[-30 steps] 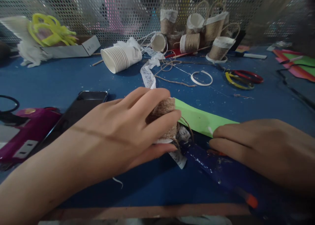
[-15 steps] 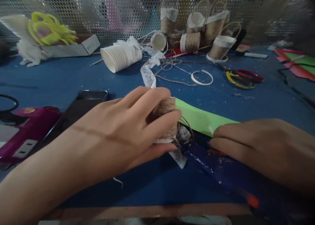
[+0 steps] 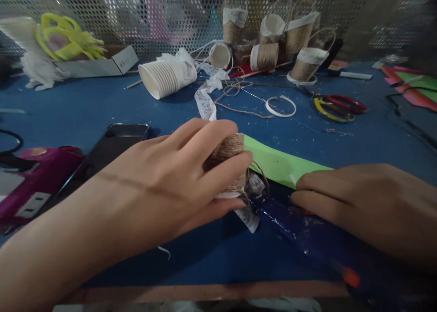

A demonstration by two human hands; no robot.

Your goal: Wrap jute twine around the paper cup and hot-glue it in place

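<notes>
My left hand (image 3: 177, 180) is closed around a small twine-wrapped cup (image 3: 229, 150), covering much of it. A strip of lace (image 3: 248, 220) and a loop of twine (image 3: 261, 175) show beside the cup's near end. My right hand (image 3: 355, 198) is closed over a dark blue glue gun (image 3: 307, 237), whose nozzle end lies by the cup; the hand hides the grip. A bright green paper strip (image 3: 278, 161) runs from behind the cup to the right fingertips, which overlap its edge.
Twine-wrapped baskets (image 3: 302, 38) stand at the back near a perforated metal screen (image 3: 164, 16). Stacked paper cups (image 3: 160, 79), a lace ribbon (image 3: 205, 100) and scissors (image 3: 337, 109) lie beyond my hands. A phone (image 3: 102, 161) and magenta power strip (image 3: 44, 175) sit left.
The view has shifted very slightly. Both hands, the cup, the paper strip and the glue gun keep practically the same positions.
</notes>
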